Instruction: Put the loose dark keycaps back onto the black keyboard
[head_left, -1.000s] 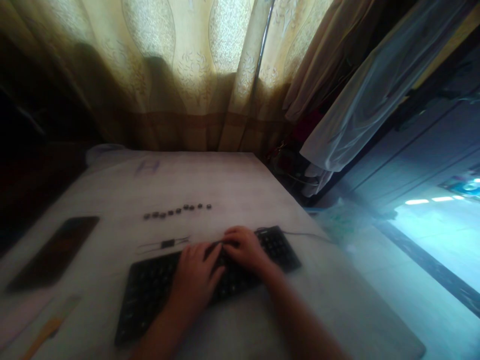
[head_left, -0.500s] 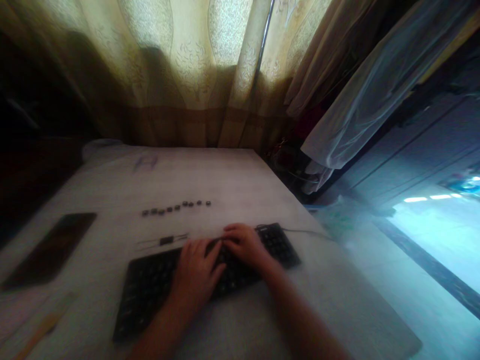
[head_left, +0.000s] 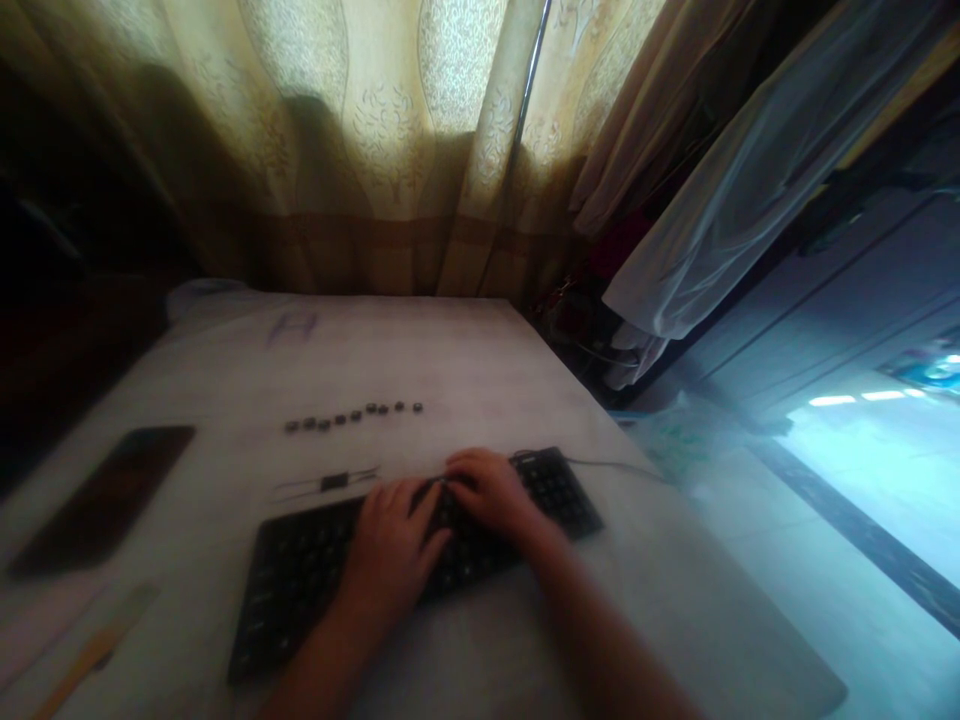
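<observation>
A black keyboard [head_left: 300,580] lies slanted on the white table [head_left: 465,360], its cable trailing off to the right. My left hand [head_left: 390,555] rests flat on the keys near the keyboard's middle, fingers spread. My right hand [head_left: 491,495] lies on the keys just right of it, fingers curled down onto the top rows. The fingertips of both hands almost meet. Neither hand holds anything that I can make out. Beyond the keyboard runs a row of several small dark keycaps [head_left: 352,416], and a small wire tool [head_left: 330,483] lies closer to the keyboard's back edge.
A dark phone [head_left: 105,495] lies at the table's left. A yellow-handled tool [head_left: 90,655] sits at the near left edge. Patterned curtains [head_left: 390,150] hang behind the table. The table's right edge drops to a pale floor [head_left: 825,520].
Both hands stay on the keyboard with only slight finger shifts. The view has wobbled a little.
</observation>
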